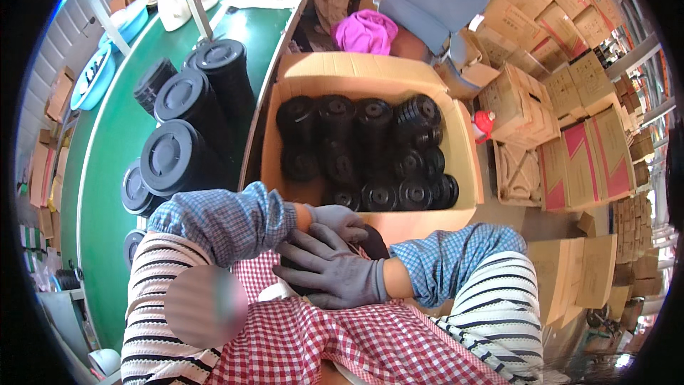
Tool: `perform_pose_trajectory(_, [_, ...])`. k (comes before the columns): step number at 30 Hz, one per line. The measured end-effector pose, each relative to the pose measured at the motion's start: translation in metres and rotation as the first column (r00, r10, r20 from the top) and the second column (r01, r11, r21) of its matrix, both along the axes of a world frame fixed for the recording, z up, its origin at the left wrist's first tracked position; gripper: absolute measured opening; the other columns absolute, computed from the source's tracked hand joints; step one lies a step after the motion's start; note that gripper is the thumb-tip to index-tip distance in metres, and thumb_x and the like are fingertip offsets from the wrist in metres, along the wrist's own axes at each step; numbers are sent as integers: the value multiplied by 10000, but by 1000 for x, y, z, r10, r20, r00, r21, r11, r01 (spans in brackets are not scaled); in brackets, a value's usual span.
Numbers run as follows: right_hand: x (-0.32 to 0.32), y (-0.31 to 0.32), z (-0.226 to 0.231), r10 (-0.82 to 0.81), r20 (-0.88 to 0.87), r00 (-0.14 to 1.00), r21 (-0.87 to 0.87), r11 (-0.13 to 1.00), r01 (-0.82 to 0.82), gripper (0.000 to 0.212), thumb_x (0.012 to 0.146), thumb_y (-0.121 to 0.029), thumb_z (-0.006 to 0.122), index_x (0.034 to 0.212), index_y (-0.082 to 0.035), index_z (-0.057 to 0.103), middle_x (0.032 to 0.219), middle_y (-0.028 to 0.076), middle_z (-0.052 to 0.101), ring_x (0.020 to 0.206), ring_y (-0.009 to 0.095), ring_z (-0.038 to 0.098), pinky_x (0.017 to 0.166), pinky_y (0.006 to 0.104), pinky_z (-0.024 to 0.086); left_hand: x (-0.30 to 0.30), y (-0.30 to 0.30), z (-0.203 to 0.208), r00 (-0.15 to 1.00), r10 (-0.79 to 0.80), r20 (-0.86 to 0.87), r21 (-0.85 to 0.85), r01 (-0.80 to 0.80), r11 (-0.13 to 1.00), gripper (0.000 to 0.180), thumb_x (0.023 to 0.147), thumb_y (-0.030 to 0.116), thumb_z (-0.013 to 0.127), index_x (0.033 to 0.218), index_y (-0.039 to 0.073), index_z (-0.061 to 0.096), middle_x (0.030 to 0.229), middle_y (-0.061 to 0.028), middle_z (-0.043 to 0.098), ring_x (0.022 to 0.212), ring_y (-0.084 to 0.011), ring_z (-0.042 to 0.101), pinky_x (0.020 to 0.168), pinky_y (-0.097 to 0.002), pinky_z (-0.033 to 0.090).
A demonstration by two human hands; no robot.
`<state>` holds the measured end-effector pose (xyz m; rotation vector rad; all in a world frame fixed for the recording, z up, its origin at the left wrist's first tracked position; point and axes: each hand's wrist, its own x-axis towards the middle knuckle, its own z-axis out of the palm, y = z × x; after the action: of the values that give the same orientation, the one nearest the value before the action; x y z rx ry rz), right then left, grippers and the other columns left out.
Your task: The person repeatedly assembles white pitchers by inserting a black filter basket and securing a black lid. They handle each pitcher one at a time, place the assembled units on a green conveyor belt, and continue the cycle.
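Both my hands wear grey gloves and meet in front of my checked apron, around a dark black piece [373, 244], probably a stack of round discs. Most of it is hidden under the gloves. My left hand [338, 221] curves over its far side. Across its near side lies my right hand [335, 272], fingers spread and pressed against it. Just beyond stands an open cardboard box [467, 164], holding several upright stacks of black round discs [379, 196]. More black disc stacks [171, 157] stand on the green table at my left.
The green work table [100, 242] runs along my left, with a metal post [192, 0] and blue basins [96, 78] by its far edge. Beyond the box are a grey chair [427, 7] and a purple cloth [365, 32]. Cardboard cartons [588, 157] are piled on the right.
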<state>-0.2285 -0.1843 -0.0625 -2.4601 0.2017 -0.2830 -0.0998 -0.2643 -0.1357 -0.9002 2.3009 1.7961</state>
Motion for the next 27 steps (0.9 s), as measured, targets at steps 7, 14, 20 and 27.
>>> perform_pose_trajectory(7, [-19,-3,-3,-93,216,972,-84,990,113,760,876,-560,653,1475,-110,525,1559,194,414,1460,438,346,1196,647,168,-10,-5,51,983,-125,133,-344,164,924,306,979,373,611,1138,144,739,1006,-169,739,963,-371,701,865,-446,558])
perform_pose_trajectory(14, [-39,-31,-20,36,75,997,49,998,-40,899,737,-656,719,1521,-274,502,1676,169,251,1547,449,194,1216,644,169,33,2,17,895,-122,-429,4,136,991,369,1033,203,570,1381,88,618,1303,-124,665,1116,-271,651,1053,-421,497])
perform_pose_trajectory(20, [-1,19,18,-118,-84,989,-56,992,114,759,843,-622,610,1506,-262,523,1649,197,281,1533,513,153,1152,764,100,-1,7,27,987,-1,160,-14,3,1000,288,1012,277,599,1134,46,719,1018,-155,728,1009,-314,682,885,-416,547])
perform_pose_trajectory(27, [-45,-35,-38,-764,172,621,749,511,422,696,1026,-423,619,1524,21,422,1454,152,523,1335,301,507,1158,404,382,80,5,22,978,204,-51,-295,-210,932,257,873,47,667,1128,50,696,1148,-188,662,1075,-376,659,912,-426,553])
